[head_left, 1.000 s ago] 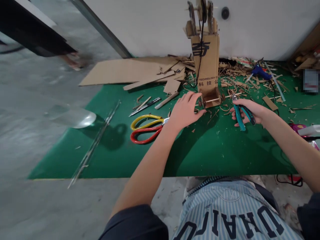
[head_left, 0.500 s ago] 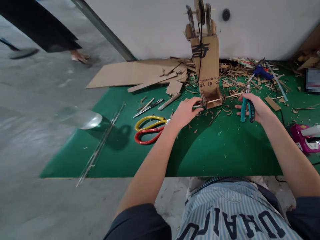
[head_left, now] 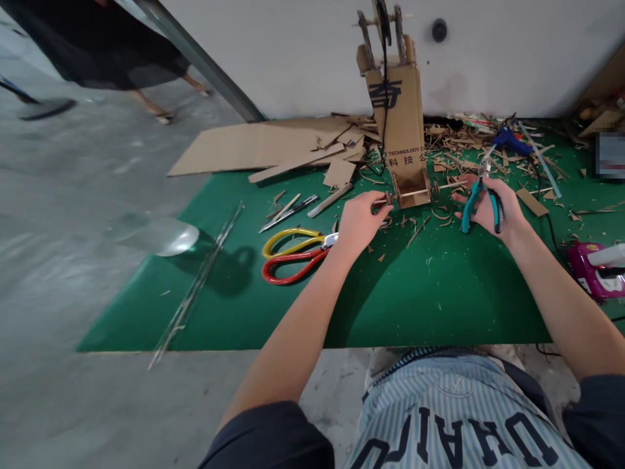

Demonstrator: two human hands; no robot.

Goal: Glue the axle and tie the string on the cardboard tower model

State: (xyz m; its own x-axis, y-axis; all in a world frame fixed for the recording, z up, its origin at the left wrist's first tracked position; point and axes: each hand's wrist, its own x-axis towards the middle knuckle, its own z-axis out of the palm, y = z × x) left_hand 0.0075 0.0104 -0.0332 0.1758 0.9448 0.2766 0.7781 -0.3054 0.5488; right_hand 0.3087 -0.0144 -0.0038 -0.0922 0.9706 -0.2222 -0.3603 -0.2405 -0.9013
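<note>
A cardboard model [head_left: 405, 130] with printed lettering and a wheel at its top stands on the green table. A thin wooden stick [head_left: 416, 193] passes crosswise through its base. My left hand [head_left: 362, 218] pinches the stick's left end beside a small cardboard disc [head_left: 388, 198], which sits apart from the base's side wall. My right hand [head_left: 498, 205] holds teal-and-black pliers [head_left: 471, 207] with their handles spread and jaws pointing up. Its fingertips are by the stick's right end; whether they touch it I cannot tell.
Scissors [head_left: 293, 257] with yellow and red handles and a utility knife [head_left: 289, 213] lie left. Cardboard scraps [head_left: 459, 146], a blue glue gun [head_left: 512, 141] and a magenta device [head_left: 593, 270] are right. Clear thin rods [head_left: 200, 280] overhang the front edge. Another person [head_left: 112, 45] is beyond, upper left.
The pliers' handles have spread apart in my right hand. My left hand and the small disc have shifted slightly left, away from the base. The other person's legs have moved right.
</note>
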